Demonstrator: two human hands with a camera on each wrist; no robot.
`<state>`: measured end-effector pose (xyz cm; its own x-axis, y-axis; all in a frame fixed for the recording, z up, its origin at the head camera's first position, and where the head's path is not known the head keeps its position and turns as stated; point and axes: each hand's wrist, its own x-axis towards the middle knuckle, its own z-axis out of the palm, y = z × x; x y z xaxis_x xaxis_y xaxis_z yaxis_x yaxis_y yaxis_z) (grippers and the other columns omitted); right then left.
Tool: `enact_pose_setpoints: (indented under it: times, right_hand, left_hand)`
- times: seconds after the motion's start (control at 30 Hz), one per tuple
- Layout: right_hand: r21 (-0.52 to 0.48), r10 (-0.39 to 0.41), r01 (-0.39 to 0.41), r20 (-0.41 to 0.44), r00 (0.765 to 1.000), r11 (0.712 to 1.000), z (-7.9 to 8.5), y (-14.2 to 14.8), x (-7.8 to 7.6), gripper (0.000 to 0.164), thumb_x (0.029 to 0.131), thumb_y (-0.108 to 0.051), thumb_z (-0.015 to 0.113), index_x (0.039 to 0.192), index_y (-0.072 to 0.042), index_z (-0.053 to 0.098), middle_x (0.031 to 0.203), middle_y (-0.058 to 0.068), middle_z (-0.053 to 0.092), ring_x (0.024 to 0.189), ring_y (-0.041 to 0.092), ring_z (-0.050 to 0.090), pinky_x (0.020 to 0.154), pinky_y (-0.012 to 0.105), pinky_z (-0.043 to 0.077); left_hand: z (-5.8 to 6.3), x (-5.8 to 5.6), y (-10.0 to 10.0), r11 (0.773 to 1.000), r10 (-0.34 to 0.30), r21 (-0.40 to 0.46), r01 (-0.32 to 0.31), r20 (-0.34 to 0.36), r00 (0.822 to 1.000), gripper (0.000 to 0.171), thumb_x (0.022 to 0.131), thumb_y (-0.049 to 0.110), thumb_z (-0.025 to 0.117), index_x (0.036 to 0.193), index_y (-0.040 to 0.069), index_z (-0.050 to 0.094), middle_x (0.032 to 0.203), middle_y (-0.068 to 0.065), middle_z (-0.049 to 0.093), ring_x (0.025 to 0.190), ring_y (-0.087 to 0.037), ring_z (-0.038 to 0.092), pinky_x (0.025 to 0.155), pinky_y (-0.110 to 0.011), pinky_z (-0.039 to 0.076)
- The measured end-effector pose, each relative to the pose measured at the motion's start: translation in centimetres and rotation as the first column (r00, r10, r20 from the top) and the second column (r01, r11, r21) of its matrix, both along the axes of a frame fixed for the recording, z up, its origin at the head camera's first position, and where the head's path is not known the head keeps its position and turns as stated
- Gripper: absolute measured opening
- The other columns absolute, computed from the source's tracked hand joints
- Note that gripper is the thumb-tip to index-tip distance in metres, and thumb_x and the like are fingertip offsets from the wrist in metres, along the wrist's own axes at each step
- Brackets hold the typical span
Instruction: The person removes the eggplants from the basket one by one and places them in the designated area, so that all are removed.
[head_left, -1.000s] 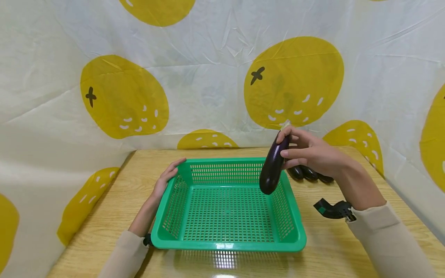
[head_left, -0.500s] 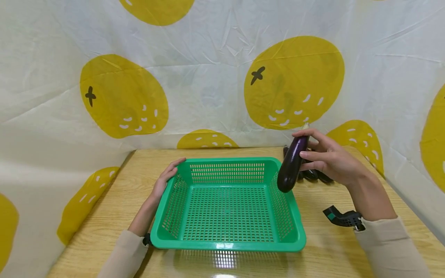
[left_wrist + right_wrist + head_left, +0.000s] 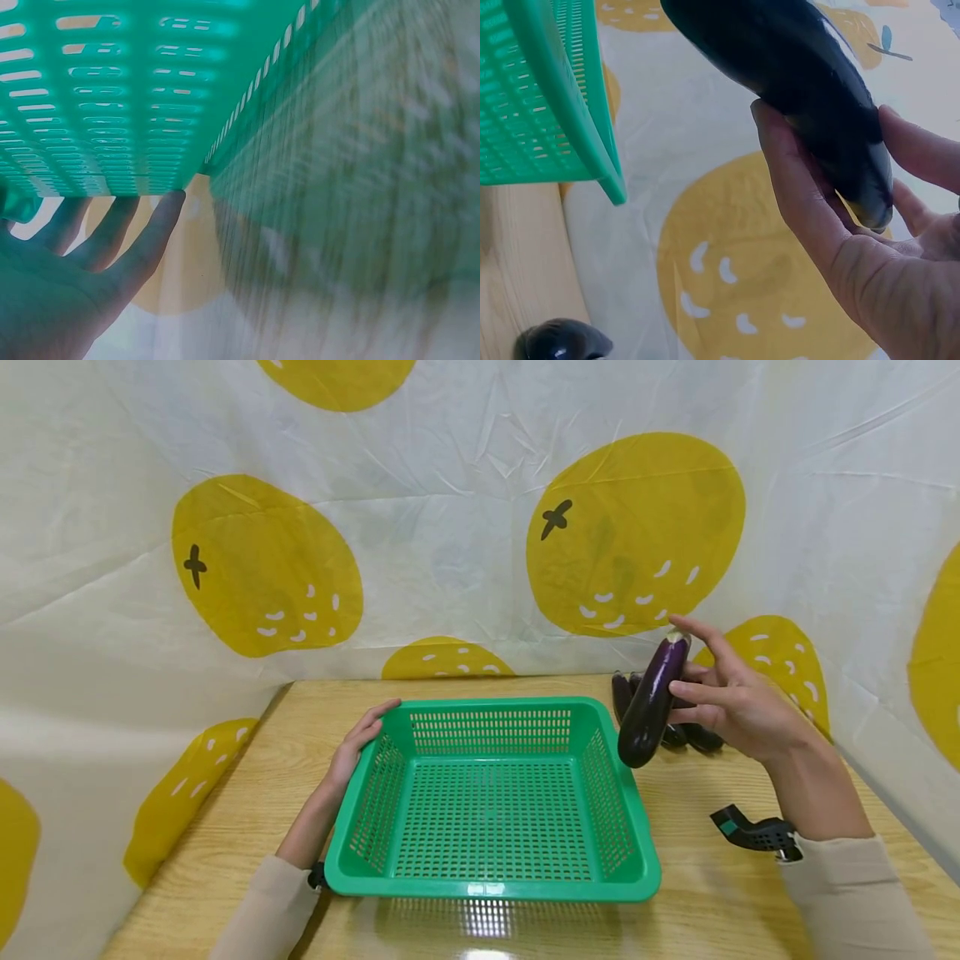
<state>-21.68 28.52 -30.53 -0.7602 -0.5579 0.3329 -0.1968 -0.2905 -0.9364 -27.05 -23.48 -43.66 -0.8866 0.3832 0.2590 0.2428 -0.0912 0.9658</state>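
Observation:
My right hand (image 3: 738, 697) holds a glossy dark purple eggplant (image 3: 651, 706) just above the right rim of a green plastic basket (image 3: 487, 889). The eggplant is tilted, stem end up and blunt end down to the left. In the right wrist view, thumb and fingers pinch the eggplant (image 3: 802, 75) near its narrower end. My left hand (image 3: 358, 747) rests on the basket's left rim near the far corner. Its extended fingers (image 3: 150, 236) touch the edge of the slotted wall in the left wrist view.
Several more eggplants (image 3: 701, 739) lie on the wooden table (image 3: 712, 810) behind and right of the basket, partly hidden by the held one. A white cloth (image 3: 450, 560) with yellow fruit prints hangs behind and beside the table.
My right hand has moved right with the eggplant, from over the basket's inside to above its right rim. Its index finger is now raised by the stem. The left hand and basket have stayed put.

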Motion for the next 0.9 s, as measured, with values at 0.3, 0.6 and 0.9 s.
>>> enact_pose_setpoints:
  times: [0.3,0.6,0.9]
  right_hand:
    - [0.021,-0.025,0.025,0.004,1.000,0.999,-0.4,0.9,0.0,0.070,0.105,0.013,0.032,0.163,-0.022,0.015,0.129,0.015,0.062,0.113,0.029,0.071,0.090,0.044,0.061]
    - [0.094,-0.061,0.060,0.004,0.998,0.994,-1.0,2.1,0.2,0.071,0.105,0.013,0.033,0.164,-0.022,0.015,0.135,0.010,0.064,0.117,0.025,0.071,0.089,0.042,0.062]
    - [0.177,-0.086,0.088,-0.020,0.996,0.980,-1.8,3.4,0.3,0.071,0.105,0.012,0.035,0.164,-0.022,0.016,0.138,0.004,0.063,0.122,0.018,0.068,0.088,0.041,0.062]
  left_hand:
    - [-0.1,0.2,0.0,1.000,0.017,-0.015,-0.017,0.045,0.999,0.053,0.115,0.023,0.023,0.163,0.001,0.023,0.169,-0.021,0.020,0.141,-0.011,0.038,0.110,-0.017,0.040]
    - [0.0,0.2,0.1,1.000,0.004,-0.005,-0.004,0.010,1.000,0.053,0.114,0.021,0.022,0.162,-0.003,0.021,0.169,-0.025,0.017,0.140,-0.007,0.038,0.111,-0.016,0.037]
    - [-0.1,-0.1,0.1,1.000,0.004,0.010,-0.004,0.008,1.000,0.053,0.114,0.018,0.022,0.162,-0.004,0.020,0.169,-0.024,0.016,0.139,-0.005,0.042,0.110,-0.015,0.040]
